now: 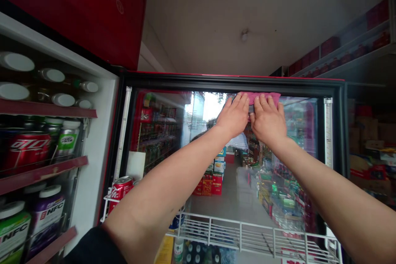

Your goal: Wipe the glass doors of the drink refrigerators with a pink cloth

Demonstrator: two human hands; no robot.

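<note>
Both my hands press a folded pink cloth against the top of a black-framed glass cooler door. My left hand covers the cloth's left end, and my right hand covers its right part. A small dark object shows between my hands, but I cannot tell what it is. The cloth lies just below the door's upper frame. My forearms are bare and reach in from the lower corners.
A white wire rack with a red can and bottles sits below the door. To the left, a cooler holds shelved bottles and cans. Shelves with red boxes run along the upper right, and cartons stand at right.
</note>
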